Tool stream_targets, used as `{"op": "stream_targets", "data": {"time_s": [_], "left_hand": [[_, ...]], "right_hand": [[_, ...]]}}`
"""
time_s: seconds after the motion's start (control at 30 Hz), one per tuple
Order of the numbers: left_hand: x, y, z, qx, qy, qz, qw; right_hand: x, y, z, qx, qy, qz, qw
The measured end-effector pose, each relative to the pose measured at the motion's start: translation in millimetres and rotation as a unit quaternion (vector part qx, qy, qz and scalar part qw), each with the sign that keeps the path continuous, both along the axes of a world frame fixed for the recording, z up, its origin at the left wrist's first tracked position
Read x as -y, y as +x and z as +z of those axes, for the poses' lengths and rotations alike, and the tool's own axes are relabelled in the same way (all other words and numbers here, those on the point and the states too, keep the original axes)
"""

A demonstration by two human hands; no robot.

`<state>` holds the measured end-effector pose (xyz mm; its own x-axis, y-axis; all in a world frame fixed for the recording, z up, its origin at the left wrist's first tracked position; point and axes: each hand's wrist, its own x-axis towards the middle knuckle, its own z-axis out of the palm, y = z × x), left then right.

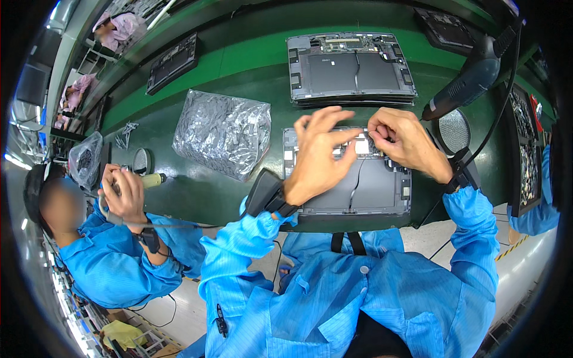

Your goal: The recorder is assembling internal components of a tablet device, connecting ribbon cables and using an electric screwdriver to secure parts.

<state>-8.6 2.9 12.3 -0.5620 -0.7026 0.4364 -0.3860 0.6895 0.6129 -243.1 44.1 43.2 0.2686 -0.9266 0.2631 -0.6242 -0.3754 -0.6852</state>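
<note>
An opened laptop base (382, 188) lies in front of me on the green bench, its inner parts bare along the far edge and a dark cable running down its middle. Above its left half is my left hand (322, 156), fingers spread and nothing visible in them. My right hand (407, 140) is over its far right part, thumb and fingers pinched together. Whatever sits in that pinch is too small or hidden to name. Both wrists wear black bands. Part of the base's far edge is covered by my hands.
Beyond the base stands a stack of similar laptop bases (352, 71). A clear bag of dark parts (224, 134) lies to the left. At right are a dark handheld tool (468, 80) and a round dish (453, 132). A co-worker's hand (123, 191) is at far left.
</note>
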Motion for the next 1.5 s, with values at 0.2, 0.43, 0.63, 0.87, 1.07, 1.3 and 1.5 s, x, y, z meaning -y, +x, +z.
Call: {"op": "stream_targets", "data": {"time_s": [0.2, 0.43, 0.63, 0.87, 1.07, 1.3, 1.5], "left_hand": [[3, 7, -6, 0.031, -0.041, -0.007, 0.999], [2, 8, -17, 0.010, -0.056, -0.013, 0.998], [1, 9, -18, 0.050, -0.094, -0.021, 0.994], [-1, 8, -12, 0.049, -0.153, -0.024, 0.987], [-2, 9, -19, 0.042, -0.135, -0.054, 0.988], [0, 8, -16, 0.009, -0.131, -0.045, 0.990], [5, 8, -16, 0.006, -0.096, -0.054, 0.994]], "right_hand": [[12, 15, -4, -0.022, -0.020, -0.014, 0.999], [16, 16, -6, -0.056, -0.026, -0.039, 0.997], [16, 18, -3, -0.066, -0.015, -0.020, 0.998], [0, 27, 3, -0.063, -0.024, -0.050, 0.996], [1, 20, -12, -0.055, -0.012, -0.059, 0.997], [11, 20, -13, -0.041, -0.029, -0.059, 0.997], [14, 20, -8, -0.052, 0.001, -0.046, 0.998]]}}
